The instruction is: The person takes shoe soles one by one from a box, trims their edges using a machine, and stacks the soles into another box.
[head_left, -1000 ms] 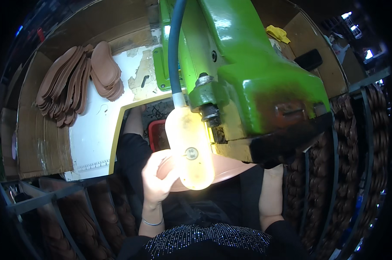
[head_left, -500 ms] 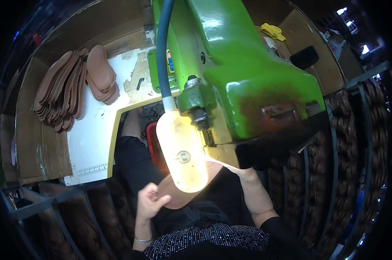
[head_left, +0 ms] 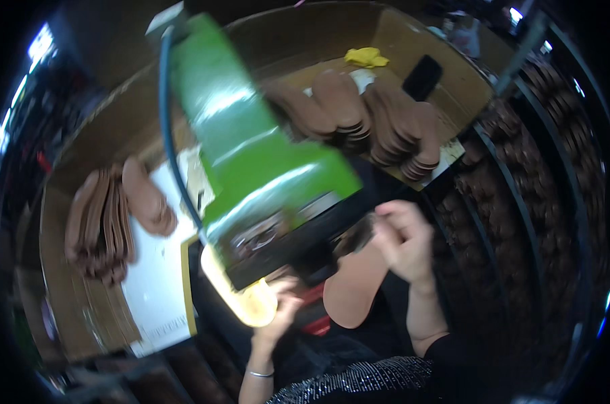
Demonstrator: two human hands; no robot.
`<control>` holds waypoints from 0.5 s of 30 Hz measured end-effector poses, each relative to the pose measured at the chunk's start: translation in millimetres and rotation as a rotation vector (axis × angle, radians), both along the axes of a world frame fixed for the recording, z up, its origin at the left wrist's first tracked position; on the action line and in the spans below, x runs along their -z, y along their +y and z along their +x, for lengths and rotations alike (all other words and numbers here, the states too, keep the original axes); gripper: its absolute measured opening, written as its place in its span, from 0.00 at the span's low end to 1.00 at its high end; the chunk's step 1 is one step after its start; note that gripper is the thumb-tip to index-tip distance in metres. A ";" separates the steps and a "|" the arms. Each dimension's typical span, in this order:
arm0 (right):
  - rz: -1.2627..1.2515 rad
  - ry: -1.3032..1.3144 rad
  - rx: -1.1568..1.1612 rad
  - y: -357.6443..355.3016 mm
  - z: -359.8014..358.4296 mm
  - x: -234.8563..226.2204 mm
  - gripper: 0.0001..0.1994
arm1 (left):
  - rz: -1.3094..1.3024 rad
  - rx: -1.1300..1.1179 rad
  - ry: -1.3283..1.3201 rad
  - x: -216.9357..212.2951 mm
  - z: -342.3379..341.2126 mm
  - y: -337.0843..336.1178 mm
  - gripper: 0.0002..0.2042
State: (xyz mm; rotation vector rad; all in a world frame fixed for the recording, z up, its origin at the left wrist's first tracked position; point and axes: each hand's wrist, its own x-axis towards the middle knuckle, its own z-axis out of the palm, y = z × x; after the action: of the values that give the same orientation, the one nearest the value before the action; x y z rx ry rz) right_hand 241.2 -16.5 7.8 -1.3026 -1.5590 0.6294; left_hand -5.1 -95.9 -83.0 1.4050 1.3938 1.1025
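A pinkish-brown shoe sole (head_left: 350,293) sits under the head of a big green machine (head_left: 264,168). My right hand (head_left: 402,242) pinches the sole's upper end beside the machine's dark underside. My left hand (head_left: 281,311) is raised just below the machine's glowing yellow lamp (head_left: 247,306), with its fingers curled near a red part (head_left: 316,316). Motion blur hides whether it grips anything. A thin bracelet is on my left wrist.
Stacks of brown soles lie on the white board at the left (head_left: 109,222) and behind the machine at the right (head_left: 379,124). A yellow cloth (head_left: 367,57) and a black phone (head_left: 423,77) lie at the back. Racks filled with soles (head_left: 520,175) curve along the right.
The view has swung, so the machine now sits further left. My right hand has come up onto the sole's top end. My left hand has risen from my lap to the lamp.
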 end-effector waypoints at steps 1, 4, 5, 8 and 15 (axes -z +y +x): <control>0.044 0.218 0.175 2.7 14.4 -12.1 0.12 | 0.030 -0.208 0.154 6.0 -27.2 13.5 0.11; 0.191 0.656 0.447 12.1 46.8 -29.0 0.14 | 0.388 -0.532 -0.121 52.8 -154.2 69.8 0.10; 0.207 0.775 0.421 15.8 46.3 -28.7 0.16 | 0.415 -0.515 -0.120 43.8 -177.0 91.1 0.10; 0.034 1.012 0.142 42.1 14.6 -13.6 0.18 | 0.203 -0.879 0.527 14.7 -205.1 160.7 0.26; -0.291 1.448 -0.271 156.8 -52.0 21.3 0.19 | -0.091 -0.971 0.927 22.6 -211.2 206.4 0.43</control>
State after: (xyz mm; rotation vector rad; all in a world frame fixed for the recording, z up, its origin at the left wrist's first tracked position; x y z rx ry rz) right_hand 189.2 140.3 -13.5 -0.4647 -0.4057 1.5429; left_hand -216.3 110.5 -105.6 1.1936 2.9486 0.8982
